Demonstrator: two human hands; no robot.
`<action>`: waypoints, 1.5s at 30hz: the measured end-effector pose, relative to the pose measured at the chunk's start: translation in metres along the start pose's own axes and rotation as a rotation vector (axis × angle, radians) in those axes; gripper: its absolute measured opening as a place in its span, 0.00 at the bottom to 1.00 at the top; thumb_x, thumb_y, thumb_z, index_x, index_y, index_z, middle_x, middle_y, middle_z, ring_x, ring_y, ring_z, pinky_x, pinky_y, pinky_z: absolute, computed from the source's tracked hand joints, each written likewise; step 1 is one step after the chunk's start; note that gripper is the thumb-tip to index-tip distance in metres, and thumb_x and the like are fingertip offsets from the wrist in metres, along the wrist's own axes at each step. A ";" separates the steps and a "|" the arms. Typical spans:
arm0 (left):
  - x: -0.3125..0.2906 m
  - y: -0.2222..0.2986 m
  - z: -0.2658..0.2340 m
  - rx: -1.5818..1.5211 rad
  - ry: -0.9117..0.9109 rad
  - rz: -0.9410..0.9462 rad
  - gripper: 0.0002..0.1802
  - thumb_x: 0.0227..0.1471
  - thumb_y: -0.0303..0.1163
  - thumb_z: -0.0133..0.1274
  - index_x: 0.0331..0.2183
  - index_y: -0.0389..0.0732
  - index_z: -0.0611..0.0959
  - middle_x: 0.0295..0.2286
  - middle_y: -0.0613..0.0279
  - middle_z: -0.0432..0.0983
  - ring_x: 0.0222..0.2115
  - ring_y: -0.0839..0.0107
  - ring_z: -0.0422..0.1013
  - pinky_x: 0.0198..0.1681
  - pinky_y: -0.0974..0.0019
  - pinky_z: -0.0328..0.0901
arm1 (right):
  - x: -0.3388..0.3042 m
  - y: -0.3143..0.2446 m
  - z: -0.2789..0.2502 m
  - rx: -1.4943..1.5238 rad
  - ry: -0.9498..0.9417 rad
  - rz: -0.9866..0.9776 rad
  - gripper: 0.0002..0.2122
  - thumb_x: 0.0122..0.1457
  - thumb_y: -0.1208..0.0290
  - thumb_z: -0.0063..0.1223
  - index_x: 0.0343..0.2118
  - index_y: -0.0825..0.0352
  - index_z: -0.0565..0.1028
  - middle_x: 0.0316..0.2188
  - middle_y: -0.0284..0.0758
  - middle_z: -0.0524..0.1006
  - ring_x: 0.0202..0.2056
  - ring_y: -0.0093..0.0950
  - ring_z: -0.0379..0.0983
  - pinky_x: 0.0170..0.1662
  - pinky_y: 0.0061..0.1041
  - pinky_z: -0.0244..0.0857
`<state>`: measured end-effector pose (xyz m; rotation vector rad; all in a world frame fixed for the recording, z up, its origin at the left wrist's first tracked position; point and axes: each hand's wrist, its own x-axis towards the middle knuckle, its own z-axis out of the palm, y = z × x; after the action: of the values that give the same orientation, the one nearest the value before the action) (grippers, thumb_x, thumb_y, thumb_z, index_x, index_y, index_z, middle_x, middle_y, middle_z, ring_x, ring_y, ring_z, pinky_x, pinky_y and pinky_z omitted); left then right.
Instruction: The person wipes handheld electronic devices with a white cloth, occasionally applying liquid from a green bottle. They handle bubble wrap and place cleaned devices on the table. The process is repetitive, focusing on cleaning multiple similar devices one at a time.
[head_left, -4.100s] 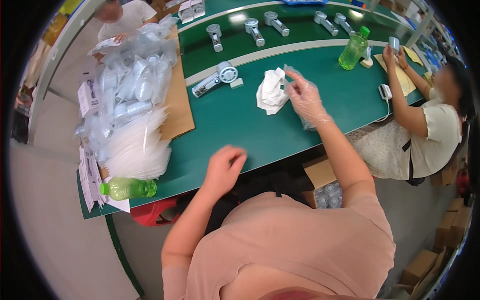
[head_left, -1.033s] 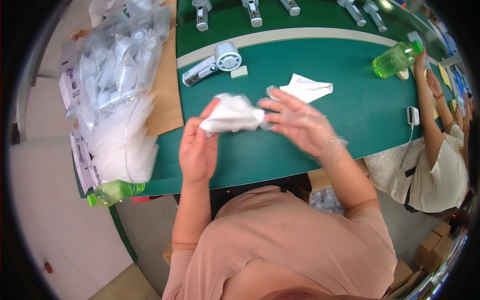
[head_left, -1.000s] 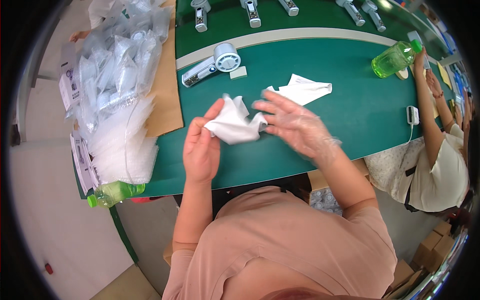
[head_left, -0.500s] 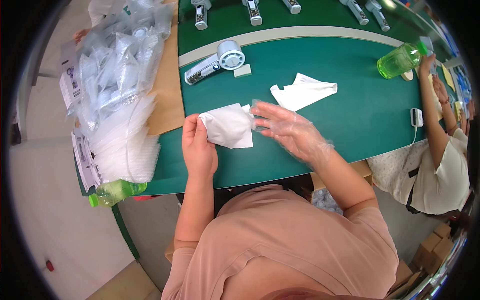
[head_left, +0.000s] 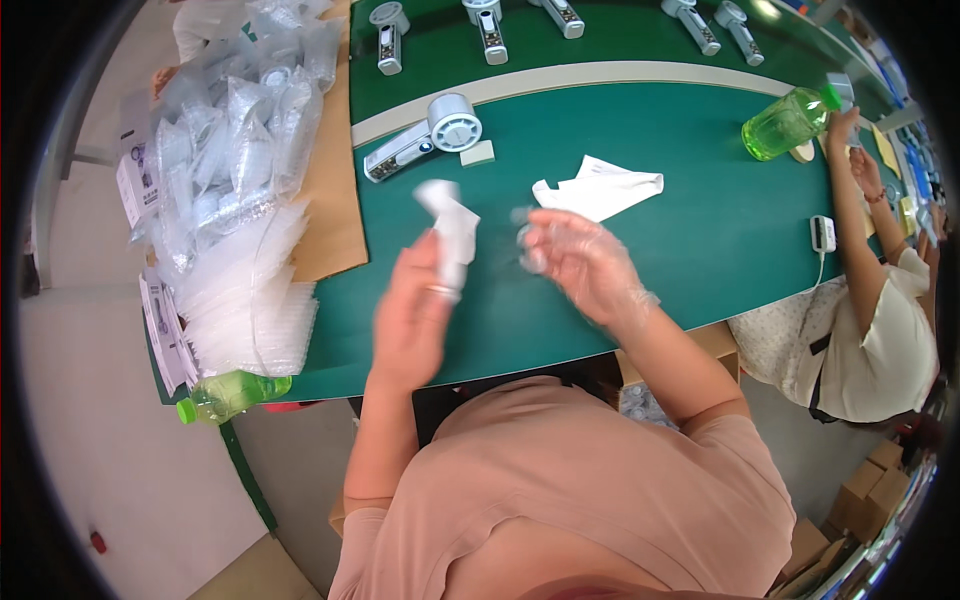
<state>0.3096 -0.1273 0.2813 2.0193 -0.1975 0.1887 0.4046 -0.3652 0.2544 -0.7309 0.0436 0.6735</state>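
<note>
White cloth (head_left: 458,235) raised in the left hand (head_left: 411,315), the gloved right hand (head_left: 580,258) curled just across from it.
The bare left hand grasps the cloth, which stands up past its fingertips, blurred; the right hand, in a clear plastic glove, has its fingers bent, and whether they pinch anything beyond loose film I cannot tell. A second white cloth (head_left: 605,188) lies just beyond the right hand on the green tabletop (head_left: 520,330); a handheld fan (head_left: 425,137) lies beyond the left, beside a pale block (head_left: 477,153). For good handling, I'd judge, keep the left pinch near one edge, let the cloth hang open, and keep slack glove film clear of its folds.
</note>
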 end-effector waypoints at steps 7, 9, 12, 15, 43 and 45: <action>-0.020 0.015 0.037 0.439 -0.303 -0.009 0.14 0.50 0.36 0.64 0.35 0.39 0.79 0.58 0.49 0.67 0.66 0.47 0.53 0.65 0.30 0.39 | 0.002 -0.010 -0.025 0.276 0.024 -0.303 0.18 0.62 0.71 0.50 0.52 0.75 0.72 0.37 0.40 0.77 0.34 0.27 0.67 0.43 0.26 0.63; -0.024 0.013 0.037 0.426 -0.294 -0.011 0.14 0.49 0.36 0.64 0.35 0.39 0.79 0.58 0.50 0.67 0.66 0.47 0.53 0.65 0.30 0.39 | 0.000 -0.015 -0.034 0.283 0.033 -0.322 0.18 0.62 0.70 0.50 0.52 0.75 0.73 0.38 0.40 0.77 0.34 0.27 0.67 0.42 0.26 0.63; -0.023 0.020 0.032 0.444 -0.272 0.006 0.12 0.49 0.34 0.64 0.34 0.39 0.80 0.55 0.51 0.71 0.63 0.50 0.58 0.66 0.33 0.41 | -0.006 -0.034 -0.034 0.249 0.014 -0.388 0.18 0.62 0.71 0.49 0.52 0.76 0.72 0.38 0.40 0.76 0.34 0.26 0.67 0.40 0.24 0.63; -0.022 0.016 0.027 0.445 -0.188 0.030 0.09 0.48 0.31 0.63 0.33 0.40 0.81 0.48 0.55 0.77 0.54 0.52 0.68 0.62 0.41 0.52 | -0.010 -0.066 -0.045 0.085 0.040 -0.497 0.18 0.64 0.72 0.49 0.53 0.78 0.71 0.37 0.40 0.76 0.34 0.25 0.67 0.39 0.22 0.63; -0.056 0.147 -0.173 0.151 0.232 -0.099 0.09 0.52 0.27 0.61 0.37 0.36 0.83 0.32 0.62 0.79 0.34 0.71 0.74 0.40 0.66 0.68 | 0.066 -0.131 -0.145 -0.524 0.379 -0.742 0.18 0.66 0.69 0.52 0.57 0.70 0.72 0.31 0.29 0.77 0.27 0.15 0.69 0.30 0.14 0.65; -0.086 0.131 -0.238 0.207 0.571 -0.133 0.08 0.54 0.26 0.59 0.37 0.35 0.83 0.33 0.68 0.79 0.35 0.79 0.72 0.42 0.70 0.67 | 0.073 -0.147 -0.170 -0.488 0.342 -0.699 0.19 0.66 0.67 0.54 0.56 0.71 0.72 0.30 0.30 0.77 0.26 0.16 0.68 0.29 0.15 0.65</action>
<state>0.1862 0.0341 0.4805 2.0848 0.3270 0.7100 0.5799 -0.5120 0.1962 -1.2429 -0.0649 -0.1276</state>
